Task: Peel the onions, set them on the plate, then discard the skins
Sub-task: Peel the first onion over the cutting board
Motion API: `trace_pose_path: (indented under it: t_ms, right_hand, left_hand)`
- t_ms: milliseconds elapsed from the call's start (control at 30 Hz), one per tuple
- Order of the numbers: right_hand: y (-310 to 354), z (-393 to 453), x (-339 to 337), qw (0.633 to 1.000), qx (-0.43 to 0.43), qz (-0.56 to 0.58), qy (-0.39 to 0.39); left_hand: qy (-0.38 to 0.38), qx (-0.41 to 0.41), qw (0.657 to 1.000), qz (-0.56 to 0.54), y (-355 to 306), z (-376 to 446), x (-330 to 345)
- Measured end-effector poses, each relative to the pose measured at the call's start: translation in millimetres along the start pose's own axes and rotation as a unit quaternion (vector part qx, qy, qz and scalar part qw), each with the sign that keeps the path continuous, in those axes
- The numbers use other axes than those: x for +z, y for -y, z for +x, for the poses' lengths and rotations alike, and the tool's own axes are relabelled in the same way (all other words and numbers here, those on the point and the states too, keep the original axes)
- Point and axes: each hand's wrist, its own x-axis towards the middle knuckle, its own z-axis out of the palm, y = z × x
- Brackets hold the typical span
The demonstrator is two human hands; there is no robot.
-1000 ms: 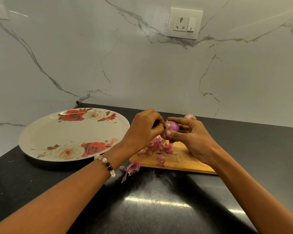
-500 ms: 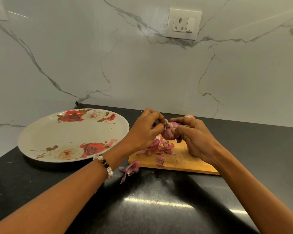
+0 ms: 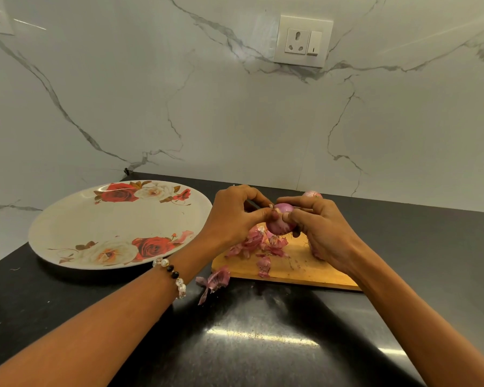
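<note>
— Where's the onion (image 3: 280, 224)?
— Centre of the frame, held above the board (image 3: 296, 270). The right hand (image 3: 323, 233) curls round it; the left hand (image 3: 235, 216) pinches skin at its top.
— Any other onion?
— A second one (image 3: 312, 194) peeks out behind the right hand.
— The skins (image 3: 256, 244)?
— Heaped on the board, with one scrap (image 3: 214, 282) on the black worktop (image 3: 263, 344) just below its left corner.
— The plate (image 3: 76, 219)?
— Left of centre, nothing on it.
</note>
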Motion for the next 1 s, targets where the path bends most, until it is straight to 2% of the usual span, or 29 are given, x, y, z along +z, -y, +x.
trace_pose_path:
  t_ms: [167, 333, 533, 700, 867, 1000]
  right_hand:
    - [2, 0, 0, 1.000, 0.010, 0.026, -0.006]
    - [1, 1, 2, 1.000, 0.010, 0.024, -0.018]
    - [3, 0, 2, 0.998, 0.017, 0.039, -0.043]
    - [6, 2, 0, 0.997, 0.018, 0.058, -0.057]
    - [2, 3, 0, 0.998, 0.010, 0.038, -0.048]
    - [-5, 3, 5, 0.999, -0.005, -0.005, -0.049]
  left_hand:
    - [0.011, -0.005, 1.000, 0.005, -2, 1, -2]
    - [0.038, 0.024, 0.995, 0.094, -2, 0, 1]
    - [0.086, -0.007, 0.988, 0.126, -3, 0, 2]
    - [0.049, -0.052, 0.997, 0.041, -4, -1, -3]
    - [0.019, -0.059, 0.998, -0.014, -6, -2, -2]
    - [-0.014, -0.057, 0.998, 0.007, -8, -4, 2]
